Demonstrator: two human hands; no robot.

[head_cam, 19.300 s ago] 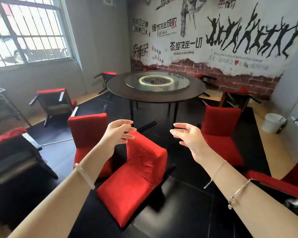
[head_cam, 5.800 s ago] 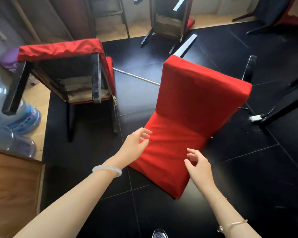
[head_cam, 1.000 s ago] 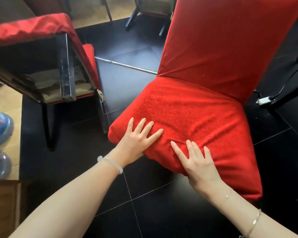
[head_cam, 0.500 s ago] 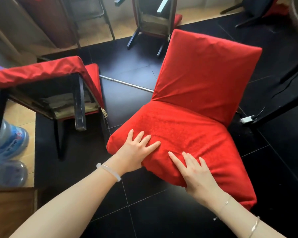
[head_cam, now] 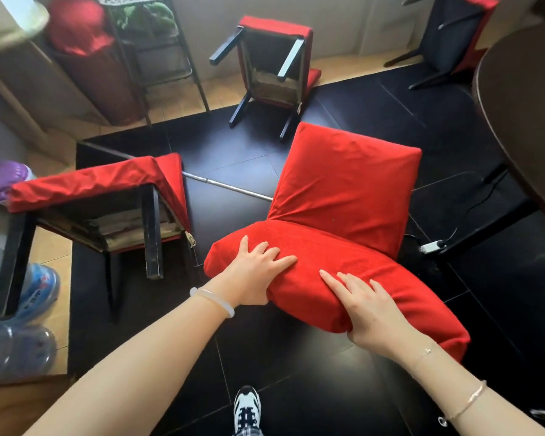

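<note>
Hands hold the front edge of the red chair (head_cam: 343, 184), which stands upright on the black floor (head_cam: 296, 372) in the middle of the view, its backrest on the far side from the person. The left hand (head_cam: 258, 272) is at the seat's left front corner, fingers spread over the top and thumb going under the edge, so its grip pinches the cushion. The right hand (head_cam: 368, 309) has the same grip further right along the edge, fingers flat on top, thumb hidden below. Just left, an overturned chair (head_cam: 101, 196) shows its underside; a second tipped chair (head_cam: 274, 58) lies beyond it near the wall. A metal rod (head_cam: 233, 187) lies on the floor between the overturned chair and the red chair's back. A sneaker (head_cam: 247, 407) shows at the bottom edge
</note>
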